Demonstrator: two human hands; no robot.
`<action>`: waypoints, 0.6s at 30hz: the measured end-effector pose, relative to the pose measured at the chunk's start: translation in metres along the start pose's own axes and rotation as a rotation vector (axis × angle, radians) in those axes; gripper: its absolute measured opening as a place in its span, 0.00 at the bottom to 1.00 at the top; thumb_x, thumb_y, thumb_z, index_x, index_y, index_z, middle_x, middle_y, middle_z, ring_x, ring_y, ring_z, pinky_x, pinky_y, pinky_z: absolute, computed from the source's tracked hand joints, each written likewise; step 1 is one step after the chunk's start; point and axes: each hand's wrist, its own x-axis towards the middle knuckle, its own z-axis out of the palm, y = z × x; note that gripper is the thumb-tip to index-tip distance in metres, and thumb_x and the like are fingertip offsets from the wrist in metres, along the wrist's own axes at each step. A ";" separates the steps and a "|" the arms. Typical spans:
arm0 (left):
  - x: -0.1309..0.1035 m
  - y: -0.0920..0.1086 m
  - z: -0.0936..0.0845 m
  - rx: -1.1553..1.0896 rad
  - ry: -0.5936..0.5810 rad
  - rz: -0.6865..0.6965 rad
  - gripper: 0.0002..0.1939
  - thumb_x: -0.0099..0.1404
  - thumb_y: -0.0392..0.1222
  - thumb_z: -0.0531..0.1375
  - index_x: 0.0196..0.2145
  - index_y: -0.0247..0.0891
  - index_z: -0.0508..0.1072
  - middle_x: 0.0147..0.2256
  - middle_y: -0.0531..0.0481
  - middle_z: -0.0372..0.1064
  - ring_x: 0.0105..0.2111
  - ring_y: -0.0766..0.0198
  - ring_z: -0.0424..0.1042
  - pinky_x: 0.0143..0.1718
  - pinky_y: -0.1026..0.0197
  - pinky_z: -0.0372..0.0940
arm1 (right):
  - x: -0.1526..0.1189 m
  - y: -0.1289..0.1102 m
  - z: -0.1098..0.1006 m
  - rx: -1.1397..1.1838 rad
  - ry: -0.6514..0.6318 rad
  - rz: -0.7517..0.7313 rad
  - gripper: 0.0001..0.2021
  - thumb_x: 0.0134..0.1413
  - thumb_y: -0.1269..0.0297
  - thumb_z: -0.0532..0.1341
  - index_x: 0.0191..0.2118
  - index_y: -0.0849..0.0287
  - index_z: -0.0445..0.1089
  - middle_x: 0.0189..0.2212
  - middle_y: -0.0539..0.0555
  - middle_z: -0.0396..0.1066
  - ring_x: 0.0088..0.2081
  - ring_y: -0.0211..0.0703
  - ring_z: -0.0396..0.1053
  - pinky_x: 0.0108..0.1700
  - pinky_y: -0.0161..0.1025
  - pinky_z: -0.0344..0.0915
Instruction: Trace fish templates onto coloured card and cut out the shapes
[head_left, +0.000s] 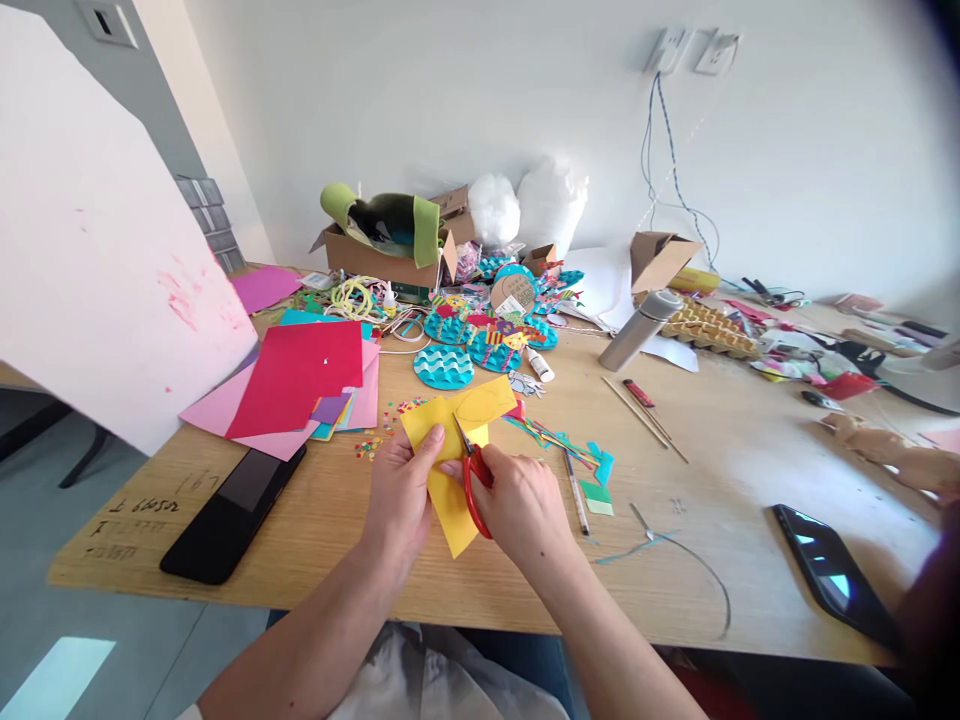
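Note:
My left hand (401, 490) pinches a sheet of yellow paper (454, 515) between thumb and fingers, held above the table's front edge. Drawn outlines show on the paper's upper right part. In my right hand (529, 500) is a pair of scissors (474, 490) with red handles, its blades at a cut in the yellow paper. Part of the handles is hidden by my fingers. Just beyond lie round blue wavy pieces (443, 367) and small coloured paper dots (371, 447). Right of my right hand are a pen (577, 492) and paper scraps (598, 498).
Coloured paper sheets (292, 380) and a black phone (232, 515) lie left. A grey thermos (640, 330) stands behind, near wooden sticks (637, 412). Another phone (829, 570) rests at the right edge. A cardboard box (382, 258) and craft supplies line the wall.

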 end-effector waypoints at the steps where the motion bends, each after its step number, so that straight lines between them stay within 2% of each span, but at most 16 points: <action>1: 0.000 0.000 0.000 0.006 0.001 0.001 0.19 0.47 0.46 0.73 0.36 0.38 0.76 0.35 0.48 0.78 0.36 0.56 0.78 0.33 0.60 0.70 | 0.000 0.000 0.000 -0.002 0.002 0.004 0.25 0.61 0.41 0.52 0.26 0.58 0.67 0.22 0.56 0.75 0.24 0.45 0.70 0.26 0.38 0.43; 8: -0.001 -0.003 0.001 0.016 -0.019 0.004 0.15 0.48 0.44 0.73 0.32 0.37 0.75 0.31 0.52 0.77 0.25 0.67 0.74 0.31 0.64 0.69 | 0.002 -0.003 -0.005 0.008 0.002 0.044 0.26 0.60 0.40 0.53 0.25 0.58 0.65 0.22 0.56 0.74 0.24 0.44 0.70 0.26 0.37 0.42; 13: 0.001 -0.004 0.001 0.064 -0.023 0.026 0.14 0.49 0.44 0.72 0.32 0.36 0.76 0.31 0.50 0.77 0.30 0.62 0.77 0.31 0.64 0.69 | 0.002 -0.001 -0.002 0.032 -0.007 0.046 0.25 0.60 0.41 0.53 0.25 0.58 0.65 0.22 0.56 0.74 0.24 0.44 0.70 0.26 0.37 0.43; 18: 0.002 -0.005 0.000 0.094 0.004 0.036 0.13 0.48 0.44 0.72 0.28 0.36 0.76 0.29 0.50 0.77 0.32 0.59 0.77 0.32 0.63 0.69 | 0.001 0.001 0.003 0.073 -0.033 0.054 0.22 0.63 0.47 0.53 0.26 0.58 0.65 0.22 0.55 0.74 0.23 0.41 0.69 0.26 0.37 0.43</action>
